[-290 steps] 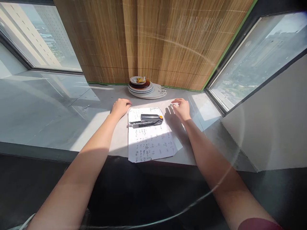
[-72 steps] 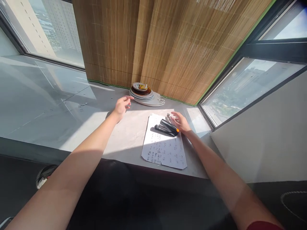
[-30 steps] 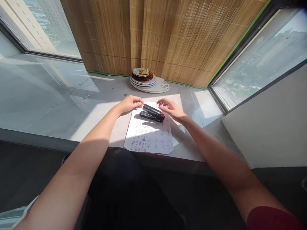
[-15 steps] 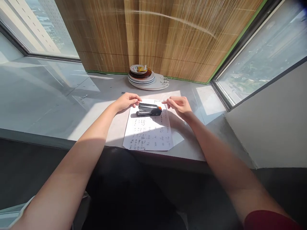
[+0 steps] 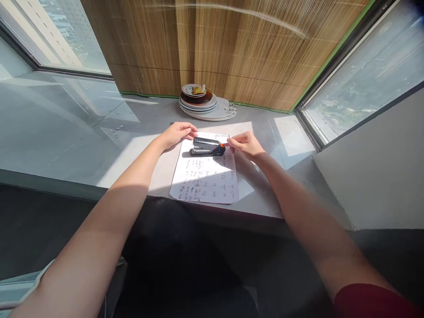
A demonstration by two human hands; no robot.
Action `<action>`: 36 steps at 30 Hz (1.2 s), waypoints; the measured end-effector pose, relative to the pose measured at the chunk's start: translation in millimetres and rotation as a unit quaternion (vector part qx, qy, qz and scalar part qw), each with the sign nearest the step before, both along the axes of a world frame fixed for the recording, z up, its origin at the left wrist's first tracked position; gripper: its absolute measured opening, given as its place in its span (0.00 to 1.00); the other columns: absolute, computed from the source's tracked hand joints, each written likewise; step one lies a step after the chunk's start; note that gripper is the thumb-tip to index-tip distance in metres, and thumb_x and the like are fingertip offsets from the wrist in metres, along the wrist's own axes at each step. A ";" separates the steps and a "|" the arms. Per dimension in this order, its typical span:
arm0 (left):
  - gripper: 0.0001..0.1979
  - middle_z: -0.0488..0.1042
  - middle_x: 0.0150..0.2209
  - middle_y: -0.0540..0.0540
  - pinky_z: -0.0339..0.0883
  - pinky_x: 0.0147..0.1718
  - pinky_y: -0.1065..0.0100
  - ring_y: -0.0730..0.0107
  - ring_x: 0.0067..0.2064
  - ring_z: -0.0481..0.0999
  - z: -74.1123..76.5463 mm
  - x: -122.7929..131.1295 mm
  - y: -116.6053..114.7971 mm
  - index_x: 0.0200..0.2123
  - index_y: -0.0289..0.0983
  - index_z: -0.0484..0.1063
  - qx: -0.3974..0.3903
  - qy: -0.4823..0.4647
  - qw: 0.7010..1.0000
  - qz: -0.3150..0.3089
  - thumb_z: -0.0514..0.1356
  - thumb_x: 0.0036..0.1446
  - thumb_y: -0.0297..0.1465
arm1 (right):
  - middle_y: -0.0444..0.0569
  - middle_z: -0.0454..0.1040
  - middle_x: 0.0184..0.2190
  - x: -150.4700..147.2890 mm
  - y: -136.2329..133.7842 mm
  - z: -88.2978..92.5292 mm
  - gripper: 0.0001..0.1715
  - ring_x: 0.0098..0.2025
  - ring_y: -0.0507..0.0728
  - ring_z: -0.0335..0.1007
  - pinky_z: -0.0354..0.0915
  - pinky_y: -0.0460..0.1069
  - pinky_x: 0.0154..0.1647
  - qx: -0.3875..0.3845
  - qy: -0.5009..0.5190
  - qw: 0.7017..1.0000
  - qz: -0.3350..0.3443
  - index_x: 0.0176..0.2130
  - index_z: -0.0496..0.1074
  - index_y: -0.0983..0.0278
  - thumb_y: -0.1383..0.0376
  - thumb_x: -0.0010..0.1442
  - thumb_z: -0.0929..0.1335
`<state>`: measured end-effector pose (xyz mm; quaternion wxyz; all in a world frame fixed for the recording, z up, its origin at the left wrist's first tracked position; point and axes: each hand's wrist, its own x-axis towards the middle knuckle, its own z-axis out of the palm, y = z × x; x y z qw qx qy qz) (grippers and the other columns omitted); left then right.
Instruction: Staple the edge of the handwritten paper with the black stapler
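Note:
A black stapler point(image 5: 207, 146) with an orange end lies closed across the top of a handwritten sheet of paper point(image 5: 205, 179) on the grey sill point(image 5: 139, 132). My left hand point(image 5: 177, 133) rests at the sheet's top left corner, with its fingers curled together and pressed down beside the stapler's left end. My right hand point(image 5: 245, 144) is closed in a pinch, its fingertips against the stapler's orange end. Whether anything small sits in that pinch is too fine to see.
A stack of plates point(image 5: 202, 105) with a bit of food on top stands at the back against a bamboo blind point(image 5: 232, 48). Windows flank both sides. Small metal bits point(image 5: 116, 129) lie on the sill to the left. The sill's front edge runs just below the paper.
The stapler, lying open a second ago, is now closed and turned level across the paper. My right hand has moved in from beside it to pinch its orange end. My left hand has barely shifted.

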<state>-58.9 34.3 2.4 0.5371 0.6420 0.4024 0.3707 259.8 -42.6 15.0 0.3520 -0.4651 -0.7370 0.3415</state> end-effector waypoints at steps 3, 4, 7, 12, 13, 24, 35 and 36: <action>0.05 0.86 0.39 0.40 0.76 0.50 0.61 0.63 0.42 0.84 0.2 0.5 0.0 0.39 0.35 0.85 -0.001 0.001 1.000 0.001 0.68 0.68 0.27 | 0.50 0.74 0.20 0.2 -1.9 1.1 0.36 0.37 0.63 0.83 0.65 0.52 0.32 0.011 -0.022 1.000 0.001 0.18 0.67 0.59 0.44 0.69 0.72; 0.04 0.86 0.39 0.40 0.76 0.50 0.60 0.63 0.42 0.84 0.4 0.6 0.0 0.39 0.35 0.84 -0.001 0.001 1.000 0.001 0.68 0.68 0.28 | 0.50 0.76 0.21 -0.9 -1.9 0.9 0.36 0.36 0.62 0.82 0.66 0.52 0.33 0.023 -0.023 0.999 -0.004 0.18 0.68 0.59 0.42 0.69 0.71; 0.04 0.86 0.39 0.39 0.76 0.50 0.60 0.63 0.41 0.84 0.9 0.9 0.0 0.39 0.35 0.84 -0.002 -0.002 1.000 -0.002 0.69 0.68 0.29 | 0.52 0.84 0.34 -9.8 0.5 -1.6 0.32 0.38 0.61 0.79 0.71 0.55 0.39 0.086 0.005 0.996 -0.031 0.29 0.79 0.60 0.39 0.70 0.69; 0.06 0.86 0.38 0.39 0.77 0.49 0.60 0.62 0.40 0.84 0.7 0.8 1.4 0.39 0.34 0.83 -0.010 -0.024 1.000 -0.011 0.70 0.68 0.31 | 0.54 0.85 0.51 -31.5 5.1 -10.8 0.31 0.45 0.64 0.79 0.76 0.59 0.47 0.118 -0.059 0.989 0.062 0.56 0.82 0.58 0.44 0.61 0.77; 0.06 0.85 0.38 0.39 0.77 0.48 0.60 0.62 0.40 0.85 0.5 0.7 1.8 0.39 0.34 0.83 -0.013 -0.028 0.999 -0.010 0.70 0.68 0.31 | 0.52 0.85 0.47 -33.6 4.6 -12.1 0.29 0.43 0.63 0.78 0.76 0.60 0.47 0.122 -0.088 0.986 0.075 0.55 0.82 0.58 0.46 0.61 0.78; 0.25 0.85 0.44 0.29 0.81 0.45 0.58 0.49 0.49 0.86 20.1 0.7 1.7 0.45 0.33 0.80 -0.088 -0.186 0.979 0.003 0.60 0.75 0.51 | 0.49 0.83 0.47 -27.9 -10.5 -5.7 0.14 0.55 0.69 0.77 0.74 0.72 0.62 0.339 -0.091 0.933 -0.079 0.55 0.82 0.47 0.59 0.73 0.70; 0.25 0.84 0.44 0.28 0.81 0.53 0.51 0.42 0.54 0.85 4.8 3.6 7.1 0.46 0.30 0.81 -0.149 -0.198 0.966 -0.072 0.56 0.77 0.47 | 0.46 0.82 0.54 -24.0 -3.9 -9.4 0.11 0.62 0.68 0.75 0.73 0.70 0.69 0.334 -0.131 0.933 -0.007 0.54 0.81 0.43 0.57 0.76 0.70; 0.22 0.84 0.44 0.28 0.81 0.54 0.49 0.42 0.54 0.85 3.7 3.3 8.2 0.46 0.30 0.81 -0.145 -0.206 0.966 -0.056 0.58 0.76 0.44 | 0.47 0.82 0.55 -24.1 -4.1 -8.7 0.13 0.62 0.69 0.75 0.72 0.72 0.69 0.335 -0.130 0.933 -0.018 0.56 0.81 0.43 0.58 0.75 0.71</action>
